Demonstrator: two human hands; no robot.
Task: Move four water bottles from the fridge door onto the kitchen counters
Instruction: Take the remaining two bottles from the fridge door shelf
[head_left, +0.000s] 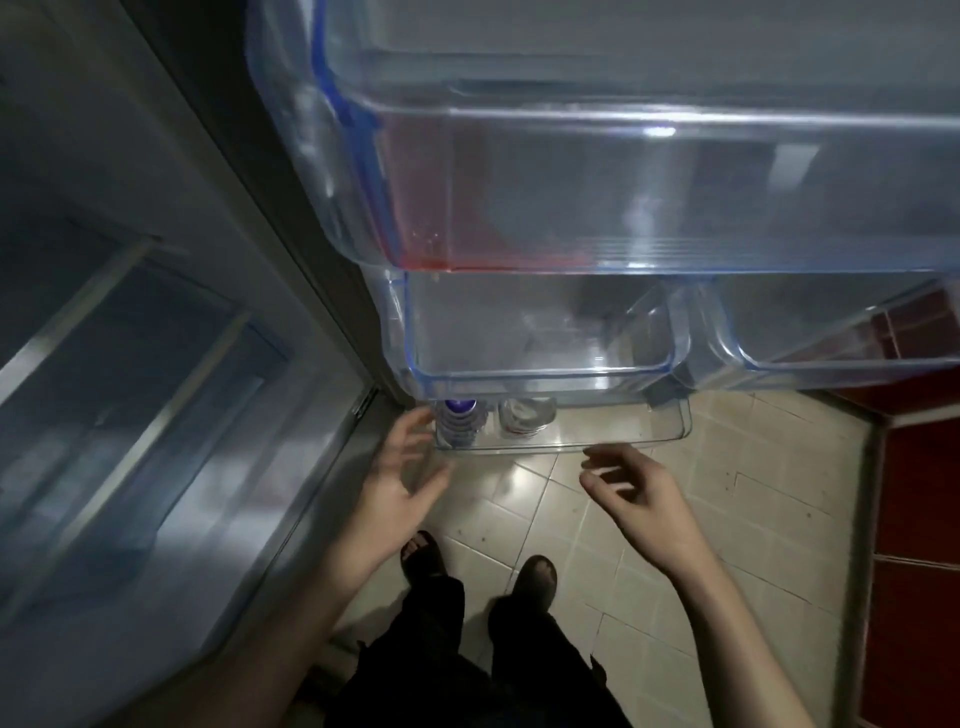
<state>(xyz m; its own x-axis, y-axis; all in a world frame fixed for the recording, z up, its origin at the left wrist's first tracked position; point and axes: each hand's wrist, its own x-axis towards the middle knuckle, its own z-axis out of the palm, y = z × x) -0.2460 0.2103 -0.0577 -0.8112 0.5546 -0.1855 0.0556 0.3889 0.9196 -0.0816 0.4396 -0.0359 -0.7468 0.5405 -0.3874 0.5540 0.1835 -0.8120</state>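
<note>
I stand at the open fridge door, looking straight down past its clear shelves to the lowest door bin (623, 441). Two water bottles sit upright in its left end: one with a blue cap (458, 410) at the far left, and just beside it on the right a second bottle (525, 415), whose cap I cannot make out through the shelf above. The rest of the bin looks bare, and I see no other bottles from here.

My left hand (402, 478) hangs spread open with nothing in it, fingertips close beside the blue-capped bottle but not clearly touching. My right hand (639, 486) is loosely open too, fingers curled, empty, hovering in front of the bin's rim and well to the right of both bottles.

I judge these are thin plastic bottles, full enough to have real weight, with ribbed walls that will give if I squeeze hard. Out of the fridge they may be cold and damp, so slippery. The shelf above overhangs their tops, so I expect to wrap my hand round the ribbed body below the shoulder and tilt each one out over the rim, not pull straight up.
</note>
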